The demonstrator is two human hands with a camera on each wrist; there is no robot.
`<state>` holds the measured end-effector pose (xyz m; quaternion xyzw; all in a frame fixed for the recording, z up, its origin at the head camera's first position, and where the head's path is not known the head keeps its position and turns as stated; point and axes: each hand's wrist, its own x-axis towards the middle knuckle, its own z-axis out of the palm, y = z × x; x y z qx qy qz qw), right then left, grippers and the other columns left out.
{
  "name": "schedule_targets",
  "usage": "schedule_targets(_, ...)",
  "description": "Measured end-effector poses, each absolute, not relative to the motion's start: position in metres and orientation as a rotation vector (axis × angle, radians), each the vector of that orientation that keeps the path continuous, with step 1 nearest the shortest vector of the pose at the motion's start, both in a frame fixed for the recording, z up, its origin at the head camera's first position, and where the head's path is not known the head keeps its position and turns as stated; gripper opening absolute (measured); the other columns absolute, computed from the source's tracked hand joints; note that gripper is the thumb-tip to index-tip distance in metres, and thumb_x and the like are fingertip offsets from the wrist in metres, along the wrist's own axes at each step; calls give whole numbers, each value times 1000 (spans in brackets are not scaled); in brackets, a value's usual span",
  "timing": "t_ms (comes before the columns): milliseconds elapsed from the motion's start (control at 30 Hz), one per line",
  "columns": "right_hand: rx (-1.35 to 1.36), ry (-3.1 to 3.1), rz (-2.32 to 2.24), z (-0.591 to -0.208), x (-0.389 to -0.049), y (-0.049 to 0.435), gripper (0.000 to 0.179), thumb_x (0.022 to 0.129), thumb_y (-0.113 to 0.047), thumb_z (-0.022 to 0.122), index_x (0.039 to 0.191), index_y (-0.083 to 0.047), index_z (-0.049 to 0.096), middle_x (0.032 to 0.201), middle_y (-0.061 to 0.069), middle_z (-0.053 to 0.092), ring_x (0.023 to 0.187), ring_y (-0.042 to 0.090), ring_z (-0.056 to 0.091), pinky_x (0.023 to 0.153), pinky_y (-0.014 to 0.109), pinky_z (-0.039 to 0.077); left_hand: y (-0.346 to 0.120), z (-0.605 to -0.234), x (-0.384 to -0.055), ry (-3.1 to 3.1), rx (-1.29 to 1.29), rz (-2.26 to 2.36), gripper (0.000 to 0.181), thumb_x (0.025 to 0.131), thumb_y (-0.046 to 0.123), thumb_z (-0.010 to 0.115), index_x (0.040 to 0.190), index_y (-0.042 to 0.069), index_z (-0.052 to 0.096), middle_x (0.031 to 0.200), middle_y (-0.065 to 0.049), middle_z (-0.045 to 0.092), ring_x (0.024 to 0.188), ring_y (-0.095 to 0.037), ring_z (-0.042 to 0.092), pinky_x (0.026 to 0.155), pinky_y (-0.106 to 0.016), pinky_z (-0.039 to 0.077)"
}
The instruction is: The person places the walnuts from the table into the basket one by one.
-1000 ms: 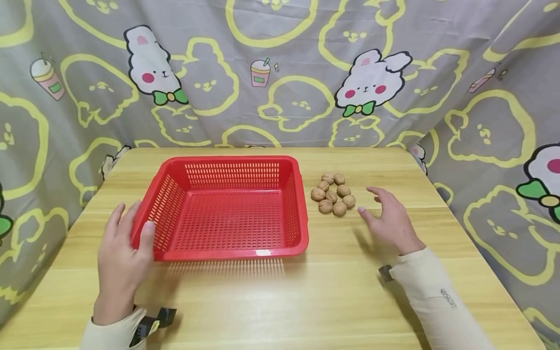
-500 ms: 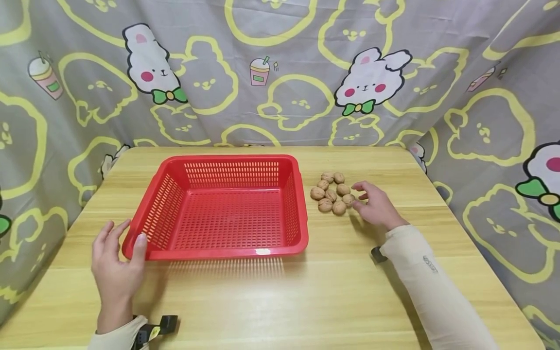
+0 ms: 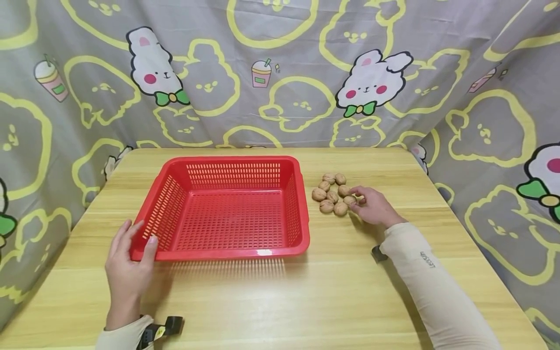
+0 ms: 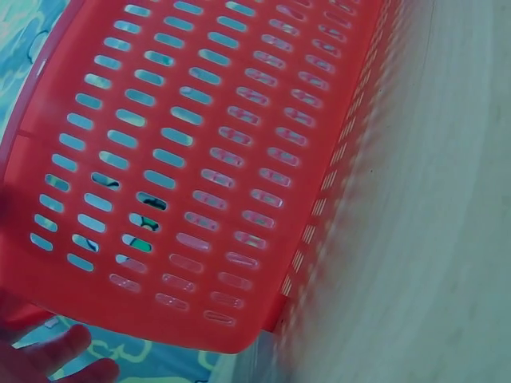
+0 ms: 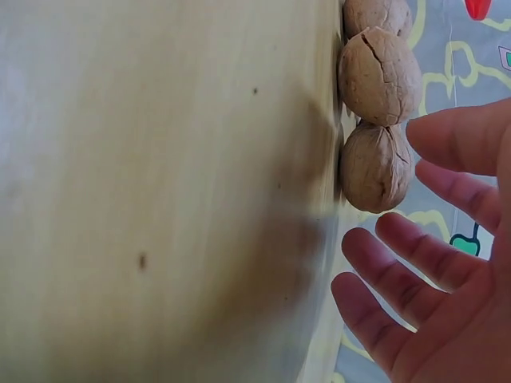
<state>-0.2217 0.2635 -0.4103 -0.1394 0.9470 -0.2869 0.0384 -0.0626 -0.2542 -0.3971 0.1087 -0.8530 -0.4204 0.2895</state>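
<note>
A red plastic basket (image 3: 229, 253) with slotted walls stands on the table. At its front left corner is my left hand (image 3: 128, 272), fingers extended and thumb apart along the rim; whether it touches the rim is hard to tell. The left wrist view shows the basket's slotted side (image 4: 184, 175) and a few fingertips (image 4: 60, 351). To the right of the basket lies a loose group of several walnuts (image 3: 332, 197). My right hand (image 3: 374, 208) reaches the group's right side, thumb and forefinger beside the nearest walnut (image 5: 375, 167). Its other fingers are spread; contact is unclear.
The wooden table (image 3: 262, 301) carries the basket and walnuts. A grey patterned curtain (image 3: 297, 63) hangs behind the table and along both sides. A wrist camera strap (image 3: 155, 333) sits on the left forearm.
My right hand has moved left to the edge of the walnut group, its fingers drawing closer to a walnut. My left hand has shifted slightly near the basket corner. The walnuts stay put.
</note>
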Motion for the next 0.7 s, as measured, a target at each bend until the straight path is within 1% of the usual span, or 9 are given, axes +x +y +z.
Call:
schedule_targets(133, -420, 2895, -859, -413, -224, 263, 41, 91, -14, 63, 130, -2, 56, 123, 25, 57, 100, 36, 59, 83, 50, 50, -253, -397, -62, -2312, 306, -1115, 44, 92, 18, 63, 135, 8, 57, 150, -2, 41, 135, -26, 39, 98, -16, 37)
schedule_targets(233, -420, 2891, -856, -413, -224, 262, 42, 90, -12, 64, 129, -1, 58, 121, 23, 59, 97, 33, 59, 81, 47, 51, -254, -396, -63, -2331, 317, -1110, 45, 93, 19, 63, 136, 8, 56, 149, 0, 42, 134, -27, 41, 97, -15, 37)
schedule_targets(300, -431, 2898, -844, -413, -224, 262, 41, 89, -10, 65, 128, 1, 58, 119, 24, 59, 95, 31, 59, 78, 45, 51, -254, -395, -62, -2347, 332, -1111, 46, 93, 20, 63, 136, 8, 55, 149, 0, 42, 134, -27, 41, 97, -18, 38)
schedule_targets(467, -455, 2917, -813, -412, -225, 261, 39, 89, -7, 64, 126, 3, 58, 114, 22, 61, 87, 27, 57, 73, 39, 49, -255, -392, -62, -2379, 359, -1107, 49, 92, 20, 63, 138, 7, 53, 150, 0, 41, 133, -28, 42, 96, -34, 41)
schedule_targets(567, -460, 2917, -824, -412, -225, 261, 38, 89, -7, 63, 125, 3, 58, 111, 21, 61, 87, 28, 57, 73, 40, 49, -254, -391, -62, -2382, 359, -1107, 49, 92, 19, 63, 138, 6, 52, 151, -1, 40, 133, -29, 42, 95, -38, 41)
schedule_targets(700, -466, 2925, -837, -413, -225, 261, 37, 89, -7, 64, 124, 3, 58, 111, 22, 61, 92, 32, 60, 78, 45, 52, -253, -390, -62, -2385, 358, -1109, 49, 93, 19, 63, 138, 5, 52, 151, -1, 40, 133, -30, 42, 95, -36, 40)
